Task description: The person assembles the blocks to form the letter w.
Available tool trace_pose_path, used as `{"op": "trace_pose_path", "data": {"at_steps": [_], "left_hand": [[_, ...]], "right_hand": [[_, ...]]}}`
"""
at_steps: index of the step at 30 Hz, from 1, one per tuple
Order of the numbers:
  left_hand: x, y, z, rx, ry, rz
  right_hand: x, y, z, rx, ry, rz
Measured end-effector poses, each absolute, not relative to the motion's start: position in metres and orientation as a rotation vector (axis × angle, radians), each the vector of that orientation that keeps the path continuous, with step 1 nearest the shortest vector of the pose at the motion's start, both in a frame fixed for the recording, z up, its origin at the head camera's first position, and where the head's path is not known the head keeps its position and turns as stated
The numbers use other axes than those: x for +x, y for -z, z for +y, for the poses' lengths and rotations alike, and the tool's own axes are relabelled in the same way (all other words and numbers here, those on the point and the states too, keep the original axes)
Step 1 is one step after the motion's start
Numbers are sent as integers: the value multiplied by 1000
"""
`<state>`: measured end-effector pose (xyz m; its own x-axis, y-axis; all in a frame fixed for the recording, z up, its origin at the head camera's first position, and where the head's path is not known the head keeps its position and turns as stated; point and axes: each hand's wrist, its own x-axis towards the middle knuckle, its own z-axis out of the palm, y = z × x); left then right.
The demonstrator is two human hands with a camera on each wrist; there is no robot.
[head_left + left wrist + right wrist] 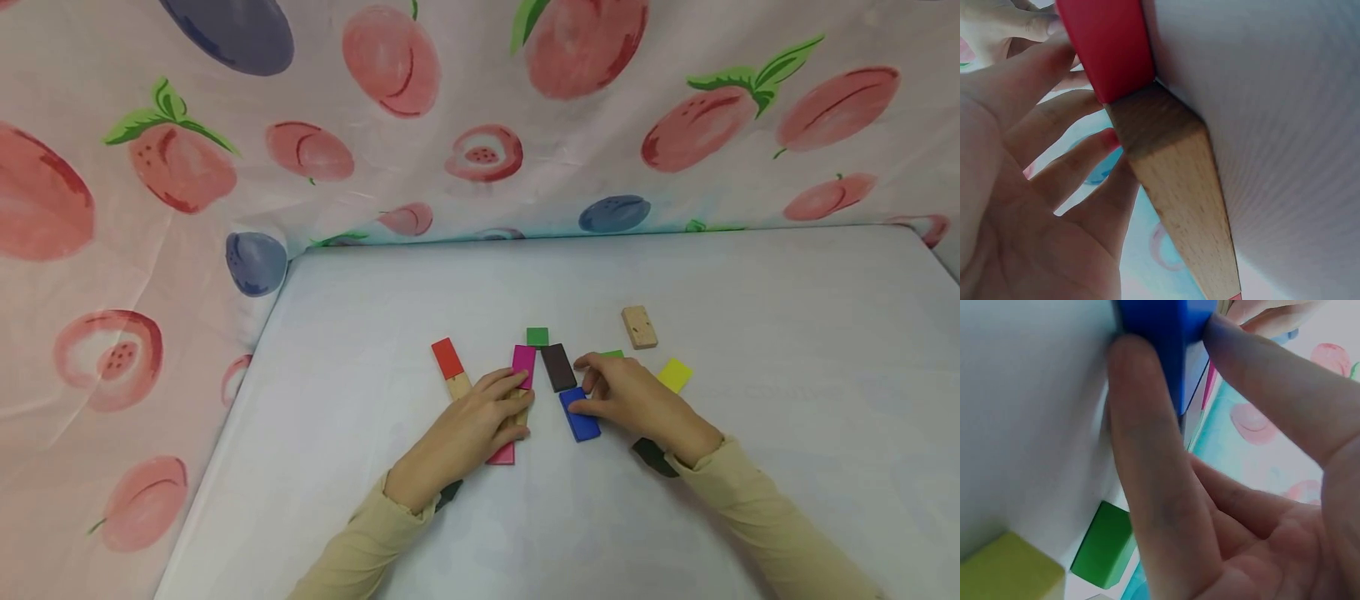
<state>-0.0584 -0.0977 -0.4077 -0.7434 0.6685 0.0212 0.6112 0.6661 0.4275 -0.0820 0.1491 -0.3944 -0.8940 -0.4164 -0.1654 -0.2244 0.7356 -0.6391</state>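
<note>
My left hand [480,412] lies over a row of small rectangular blocks, its fingers spread and fairly straight. Magenta block [524,358] and pinkish-red block [501,455] show past its fingers, and partly covered wooden block [522,408] lies between them. In the left wrist view, the fingertips are at the edge of a red block [1110,50] and a wooden block [1185,187]. My right hand [637,404] pinches a blue block [581,423], with digits against two of its faces in the right wrist view. A dark brown block [558,367] meets the blue block's far end.
A red block [447,358] and a wooden block [459,386] lie end to end left of my left hand. Green block [537,337] sits beyond the magenta one. On the right are another green block [1104,544], a yellow block [675,375] and a wooden block [639,327].
</note>
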Motion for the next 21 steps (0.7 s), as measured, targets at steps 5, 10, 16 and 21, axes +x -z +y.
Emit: {"op": "trace_pose_path", "data": {"at_steps": [5,10,16,21], "left_hand": [[-58,408,-98,1063,-627,2744],[-58,407,-97,1054,-629,2741],[-58,406,-98,1047,-621,2738],[-58,407,-98,1044,-617,2739]], "right_hand": [[-81,394,148,-487,933,2637],[-81,395,148,-484,957,2639],[-80,395,147,-488,977,2637],[-80,395,146,-483,981,2633]]}}
